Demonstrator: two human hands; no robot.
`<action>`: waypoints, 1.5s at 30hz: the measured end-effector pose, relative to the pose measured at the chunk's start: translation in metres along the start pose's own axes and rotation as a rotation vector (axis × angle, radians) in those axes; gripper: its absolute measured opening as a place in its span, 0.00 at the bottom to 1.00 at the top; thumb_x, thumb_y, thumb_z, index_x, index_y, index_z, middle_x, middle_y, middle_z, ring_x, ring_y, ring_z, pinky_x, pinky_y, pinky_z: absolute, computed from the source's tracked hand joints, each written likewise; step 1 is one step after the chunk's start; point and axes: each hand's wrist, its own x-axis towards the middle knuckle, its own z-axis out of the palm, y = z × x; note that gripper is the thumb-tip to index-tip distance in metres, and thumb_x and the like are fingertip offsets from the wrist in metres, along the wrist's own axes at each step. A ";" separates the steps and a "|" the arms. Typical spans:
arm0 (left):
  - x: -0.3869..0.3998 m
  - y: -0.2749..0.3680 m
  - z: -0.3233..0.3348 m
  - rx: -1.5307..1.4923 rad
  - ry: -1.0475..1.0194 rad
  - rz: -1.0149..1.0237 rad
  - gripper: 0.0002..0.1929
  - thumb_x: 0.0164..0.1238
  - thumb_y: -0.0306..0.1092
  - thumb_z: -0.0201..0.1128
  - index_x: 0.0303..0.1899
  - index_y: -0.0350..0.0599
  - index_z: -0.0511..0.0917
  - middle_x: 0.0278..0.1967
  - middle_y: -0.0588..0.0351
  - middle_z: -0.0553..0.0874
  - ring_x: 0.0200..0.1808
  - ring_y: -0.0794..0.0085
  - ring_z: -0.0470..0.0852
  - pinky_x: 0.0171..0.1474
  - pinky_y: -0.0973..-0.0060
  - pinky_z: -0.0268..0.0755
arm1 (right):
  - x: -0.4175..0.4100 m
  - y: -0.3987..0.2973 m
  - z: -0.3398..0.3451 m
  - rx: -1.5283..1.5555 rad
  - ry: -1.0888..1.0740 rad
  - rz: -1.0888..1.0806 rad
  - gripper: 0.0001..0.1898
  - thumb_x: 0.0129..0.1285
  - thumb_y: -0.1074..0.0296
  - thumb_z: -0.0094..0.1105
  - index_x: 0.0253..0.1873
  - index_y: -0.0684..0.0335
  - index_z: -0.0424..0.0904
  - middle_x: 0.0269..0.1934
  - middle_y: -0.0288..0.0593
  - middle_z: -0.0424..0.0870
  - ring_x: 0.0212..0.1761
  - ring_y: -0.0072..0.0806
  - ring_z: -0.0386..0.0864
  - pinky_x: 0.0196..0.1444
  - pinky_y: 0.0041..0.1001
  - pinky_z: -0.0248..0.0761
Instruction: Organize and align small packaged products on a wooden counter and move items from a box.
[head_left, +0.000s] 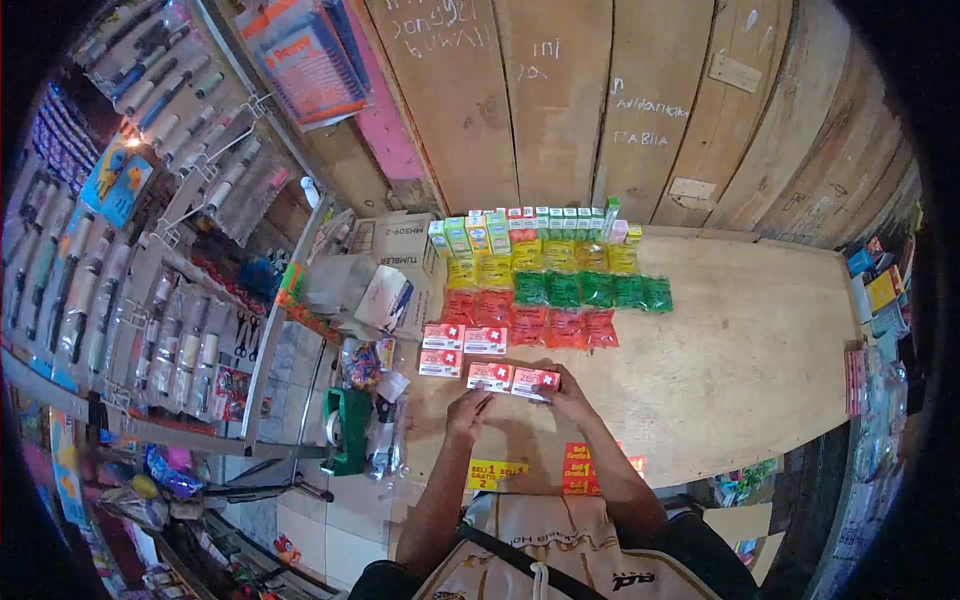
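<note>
My left hand has its fingers at the lower edge of a pink-and-white soap box. A second such box sits against its right end, with my right hand gripping that box's right end. Just beyond, three matching boxes lie on the wooden table, two in a row and one nearer me at the left. Behind them are rows of red packets, green packets and yellow packets. Small upright cartons stand at the back.
Yellow and red promotional cards lie by the near edge. A green tape dispenser and cardboard boxes stand at the left, beside a metal rack of hanging goods. A plank wall bounds the back.
</note>
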 end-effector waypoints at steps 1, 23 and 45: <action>0.003 0.004 0.001 0.036 -0.012 0.007 0.09 0.66 0.28 0.65 0.44 0.33 0.80 0.42 0.53 0.85 0.42 0.69 0.85 0.49 0.77 0.81 | 0.002 0.001 0.003 -0.002 0.009 0.000 0.26 0.64 0.72 0.63 0.63 0.63 0.62 0.54 0.45 0.78 0.47 0.32 0.82 0.44 0.31 0.81; 0.035 0.009 -0.012 0.358 -0.206 -0.137 0.28 0.72 0.53 0.55 0.49 0.29 0.75 0.45 0.40 0.85 0.46 0.55 0.87 0.52 0.65 0.81 | 0.009 0.005 0.014 0.221 0.346 -0.002 0.22 0.60 0.73 0.68 0.56 0.66 0.68 0.42 0.45 0.82 0.45 0.30 0.82 0.45 0.29 0.80; 0.014 0.059 0.012 1.821 -0.223 0.996 0.46 0.58 0.54 0.67 0.76 0.56 0.53 0.76 0.37 0.42 0.77 0.41 0.40 0.73 0.39 0.27 | 0.022 0.022 0.036 -0.397 0.684 -0.394 0.15 0.58 0.66 0.70 0.42 0.70 0.77 0.26 0.38 0.77 0.25 0.21 0.71 0.29 0.25 0.67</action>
